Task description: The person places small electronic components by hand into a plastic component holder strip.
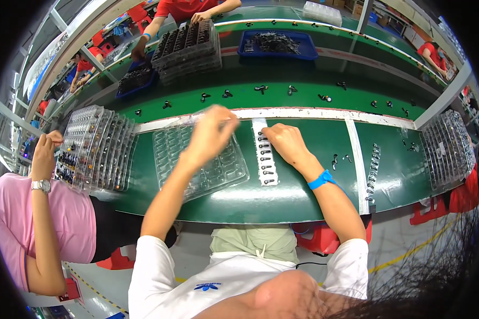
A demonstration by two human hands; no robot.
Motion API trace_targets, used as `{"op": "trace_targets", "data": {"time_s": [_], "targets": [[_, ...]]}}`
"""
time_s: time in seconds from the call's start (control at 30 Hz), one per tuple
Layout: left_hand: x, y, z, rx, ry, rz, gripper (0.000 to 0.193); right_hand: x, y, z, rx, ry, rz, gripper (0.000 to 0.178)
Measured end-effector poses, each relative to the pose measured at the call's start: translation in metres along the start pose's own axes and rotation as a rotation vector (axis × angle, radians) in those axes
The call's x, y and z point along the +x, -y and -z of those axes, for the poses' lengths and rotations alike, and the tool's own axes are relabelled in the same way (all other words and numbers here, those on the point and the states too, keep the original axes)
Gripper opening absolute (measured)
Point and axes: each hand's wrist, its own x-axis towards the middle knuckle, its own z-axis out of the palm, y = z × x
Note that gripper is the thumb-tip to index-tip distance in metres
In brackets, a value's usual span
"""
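Observation:
My left hand (213, 135), smeared by motion, is over a clear plastic tray (197, 181) with rows of moulded pockets. Its fingers look bent, but whether they hold anything does not show. To the right of the tray lies a narrow white strip (269, 181), carrying a row of small black parts (265, 159) with rounded heads and short stems. At the strip's far end my right hand (287, 142), a blue band at its wrist, has its fingertips drawn together on one small black part; the fingers partly hide it.
Stacked clear trays stand at left (98, 146) and right (447, 149). Beyond a white ledge (303, 112), black parts lie on a green belt (274, 98). A blue bin (277, 45) sits farther back. A pink-shirted person (48, 212) is close at left; a red-shirted co-worker reaches in opposite.

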Motion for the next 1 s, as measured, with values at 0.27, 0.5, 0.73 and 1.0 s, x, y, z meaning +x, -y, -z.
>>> {"op": "trace_targets", "data": {"time_s": [0.27, 0.5, 0.73, 1.0], "targets": [[-0.089, -0.074, -0.049, 0.043, 0.295, -0.198, 0.020, 0.009, 0.000, -0.009, -0.009, 0.014, 0.098, 0.018], [-0.126, -0.054, 0.025, 0.104, -0.017, -0.098, 0.026, 0.006, -0.001, 0.006, 0.462, -0.270, -0.252, 0.018], [-0.206, -0.029, 0.109, 0.450, -0.119, 0.296, 0.026, 0.014, 0.041, 0.028, 0.524, -0.284, -0.187, 0.019], [-0.204, -0.030, 0.110, 0.400, -0.086, 0.410, 0.024, 0.006, 0.053, 0.038, 0.631, -0.313, -0.161, 0.015]]}}
